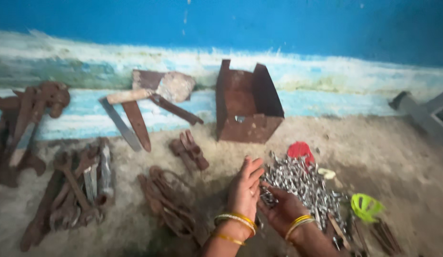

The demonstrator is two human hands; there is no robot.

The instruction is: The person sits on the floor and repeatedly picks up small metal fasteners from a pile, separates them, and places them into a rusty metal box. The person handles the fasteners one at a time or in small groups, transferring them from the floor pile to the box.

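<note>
Down near the floor, the right hand [283, 209] is cupping small metal pieces [304, 183] — the left hand [245, 188] is hovering open-fingered beside it.

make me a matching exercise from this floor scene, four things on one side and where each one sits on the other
Things:
1. rusty open metal box
2. pile of shiny metal pieces
3. rusty wrenches
4. bright green plastic piece

Places:
A. far left of the floor, in a bundle
B. right of the shiny pile, near the bottom edge
C. against the blue and white wall, upper middle
D. just beyond the right hand, beside the left hand

Pairs: 1-C, 2-D, 3-A, 4-B
</note>
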